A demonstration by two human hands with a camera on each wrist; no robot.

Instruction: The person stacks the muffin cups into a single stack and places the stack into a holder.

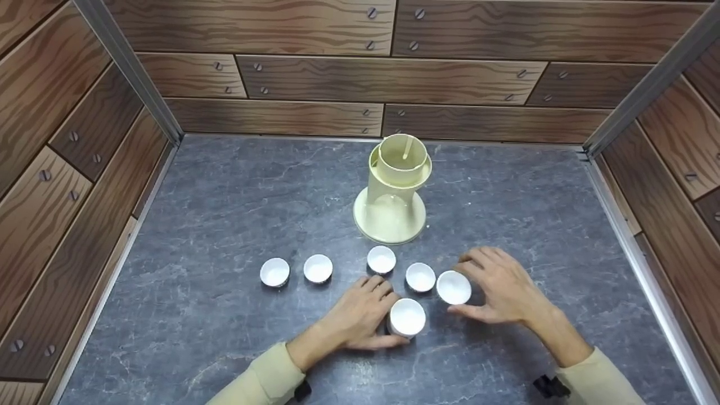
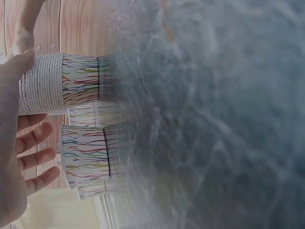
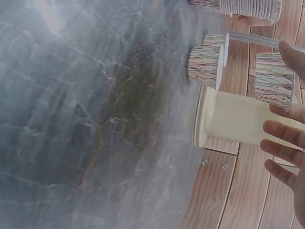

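A stack of nested white paper cups (image 1: 407, 318) with coloured wavy lines stands on the table. My left hand (image 1: 365, 315) holds it from the left, the thumb and forefinger on opposite sides of the stack (image 2: 43, 88). To its right my right hand (image 1: 498, 287) pinches a single paper cup (image 1: 454, 287) between thumb and forefinger; this cup (image 3: 274, 78) hangs above the table, mouth up. Its other fingers are spread. Close by on the left stands another paper cup (image 1: 420, 277), with one more cup (image 1: 381, 260) behind it.
Two further paper cups (image 1: 318, 269) (image 1: 275, 272) stand apart on the left. Behind the row rises a pale yellow stand (image 1: 391, 216) with a round base and an open tube on top. Wood-patterned walls (image 1: 315, 79) enclose the grey marbled table (image 1: 225, 214) at the back and sides.
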